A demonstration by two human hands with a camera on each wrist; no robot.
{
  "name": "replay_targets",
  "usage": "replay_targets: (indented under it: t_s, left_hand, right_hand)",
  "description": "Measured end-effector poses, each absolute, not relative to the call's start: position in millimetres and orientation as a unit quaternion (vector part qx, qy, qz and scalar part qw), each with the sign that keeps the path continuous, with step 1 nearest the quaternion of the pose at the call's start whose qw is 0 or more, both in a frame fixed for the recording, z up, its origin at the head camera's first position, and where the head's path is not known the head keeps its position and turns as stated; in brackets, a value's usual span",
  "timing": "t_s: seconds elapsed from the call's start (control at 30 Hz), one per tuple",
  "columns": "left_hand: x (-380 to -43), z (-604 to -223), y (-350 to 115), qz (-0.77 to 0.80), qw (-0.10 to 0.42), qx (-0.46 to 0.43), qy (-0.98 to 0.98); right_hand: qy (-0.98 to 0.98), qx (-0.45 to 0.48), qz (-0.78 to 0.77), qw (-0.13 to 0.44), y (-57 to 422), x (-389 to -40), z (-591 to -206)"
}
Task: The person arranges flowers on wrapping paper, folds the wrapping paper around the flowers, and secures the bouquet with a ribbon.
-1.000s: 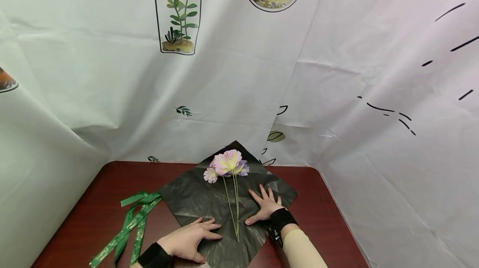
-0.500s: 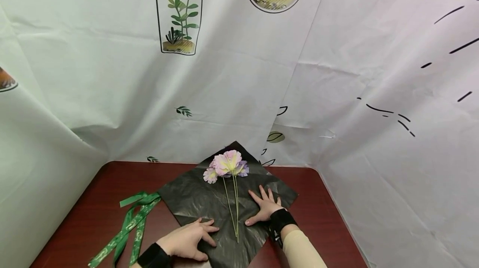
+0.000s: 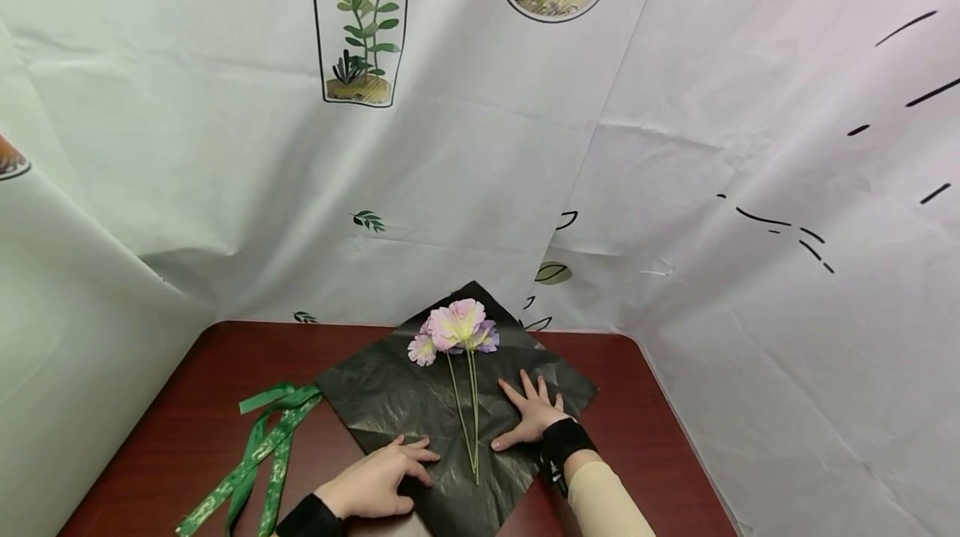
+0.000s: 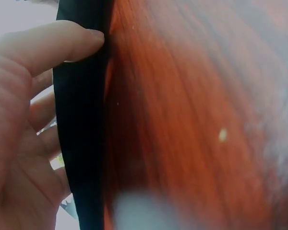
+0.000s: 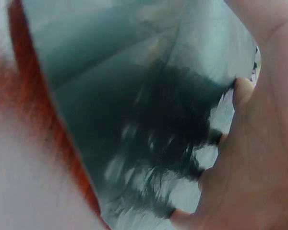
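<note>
A large sheet of black wrapping paper lies cornerwise on the table. On it rests a bunch of artificial flowers with pink, yellow and purple petals and thin green stems, heads at the far end. My left hand is at the paper's lower-left edge, fingers spread over the sheet. In the left wrist view its thumb is right at the dark paper edge, and the fingertips are hidden behind the paper. My right hand lies with fingers spread on the paper, right of the stems. In the right wrist view its fingertips press the glossy sheet.
A green patterned ribbon lies in loose loops left of the paper. The dark red table has rounded far corners. White printed fabric hangs behind and along both sides.
The left thumb has drawn inward at the paper's edge, nearer the fingers, and the lower-left edge has shifted slightly right. The right hand, flowers and ribbon have stayed in place.
</note>
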State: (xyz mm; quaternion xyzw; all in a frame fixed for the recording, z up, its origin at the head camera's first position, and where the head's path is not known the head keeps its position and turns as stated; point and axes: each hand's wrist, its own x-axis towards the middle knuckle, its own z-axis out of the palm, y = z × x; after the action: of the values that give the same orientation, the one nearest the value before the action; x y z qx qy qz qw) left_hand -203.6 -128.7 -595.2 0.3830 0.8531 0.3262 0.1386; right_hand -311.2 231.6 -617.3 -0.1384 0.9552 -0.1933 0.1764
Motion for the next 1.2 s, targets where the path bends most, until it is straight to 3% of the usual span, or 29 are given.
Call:
replay_targets:
  t_s: [0.37,0.63,0.87,1.2]
  left_hand:
    - [-202.2,-600.6,-121.3,0.366,0.118,0.343,0.857]
    - [-203.9,-612.3,-125.0,0.389,0.09,0.359,0.844]
    - [-205.7,-610.1,-124.8,0.411,0.116,0.341,0.838]
    - [-211.3,-621.7,-125.7,0.409,0.095,0.362,0.832]
  right_hand:
    - [0.964,-0.142,-0.175,0.141,233.7,-309.0,-618.7]
    - [0.957,-0.167,-0.201,0.123,236.0,-294.9,-611.3]
    - [0.959,-0.168,-0.206,0.101,241.7,-291.1,-620.8]
    - [0.931,-0.212,-0.278,0.105,245.5,-266.1,-599.1]
